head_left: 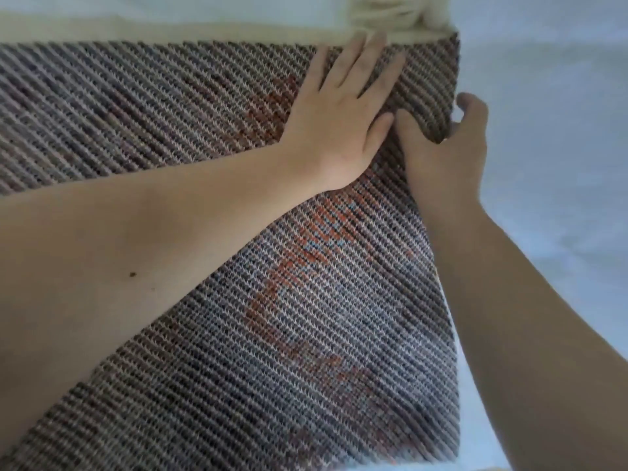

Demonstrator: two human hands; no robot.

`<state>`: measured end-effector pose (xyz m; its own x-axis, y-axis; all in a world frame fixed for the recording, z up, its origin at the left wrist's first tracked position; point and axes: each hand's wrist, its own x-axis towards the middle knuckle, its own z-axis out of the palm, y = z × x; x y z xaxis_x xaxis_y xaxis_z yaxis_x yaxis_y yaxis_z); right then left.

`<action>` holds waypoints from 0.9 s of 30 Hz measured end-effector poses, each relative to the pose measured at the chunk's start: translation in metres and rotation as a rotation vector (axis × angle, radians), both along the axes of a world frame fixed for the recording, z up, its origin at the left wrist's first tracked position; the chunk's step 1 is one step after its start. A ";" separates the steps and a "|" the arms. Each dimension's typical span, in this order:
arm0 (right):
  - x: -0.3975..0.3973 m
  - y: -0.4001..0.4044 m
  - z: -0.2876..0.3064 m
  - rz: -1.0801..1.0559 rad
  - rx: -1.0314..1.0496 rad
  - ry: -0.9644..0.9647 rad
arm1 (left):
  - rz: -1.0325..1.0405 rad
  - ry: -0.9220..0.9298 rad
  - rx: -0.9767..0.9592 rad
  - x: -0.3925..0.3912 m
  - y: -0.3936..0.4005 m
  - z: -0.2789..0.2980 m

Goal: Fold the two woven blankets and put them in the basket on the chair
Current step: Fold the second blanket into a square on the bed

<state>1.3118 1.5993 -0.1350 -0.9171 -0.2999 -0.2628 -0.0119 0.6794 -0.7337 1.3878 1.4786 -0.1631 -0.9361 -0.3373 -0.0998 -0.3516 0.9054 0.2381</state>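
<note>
A grey-brown woven blanket [204, 107] with orange and blue patches lies spread over a pale surface and fills most of the head view. My left hand [343, 107] rests flat on it near its far right corner, fingers spread. My right hand [445, 151] pinches the blanket's right edge just beside it, with the thumb on top and the fingers curled under a raised bit of cloth. A cream-coloured cloth [384, 15] lies bunched just beyond the blanket's far edge; whether it is the second blanket I cannot tell. Basket and chair are out of view.
The pale bluish-white surface [550, 130] under the blanket stretches away to the right and along the far side. A cream band [170, 30] runs along the blanket's far edge.
</note>
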 end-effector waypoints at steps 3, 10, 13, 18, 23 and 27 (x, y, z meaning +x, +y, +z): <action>0.060 0.074 0.002 -0.048 0.111 -0.127 | -0.111 -0.004 0.081 0.061 0.044 0.003; 0.130 0.168 0.003 -0.069 0.282 -0.170 | -0.365 -0.154 0.057 0.131 0.115 -0.012; 0.118 0.167 0.006 -0.106 0.309 -0.089 | -0.424 -0.141 0.043 0.115 0.118 -0.010; 0.127 0.193 0.006 -0.080 0.318 -0.230 | -0.406 -0.141 0.031 0.107 0.130 -0.012; 0.144 0.230 0.005 -0.124 0.324 -0.242 | -0.443 -0.128 0.058 0.110 0.172 -0.011; 0.155 0.249 0.008 -0.168 0.342 -0.256 | -0.516 -0.100 0.101 0.125 0.206 -0.009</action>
<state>1.4668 1.8484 -0.1270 -0.8381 -0.0087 -0.5454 0.2719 0.8601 -0.4315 1.5126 1.6849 -0.1726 -0.9618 0.1806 -0.2056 0.1080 0.9408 0.3212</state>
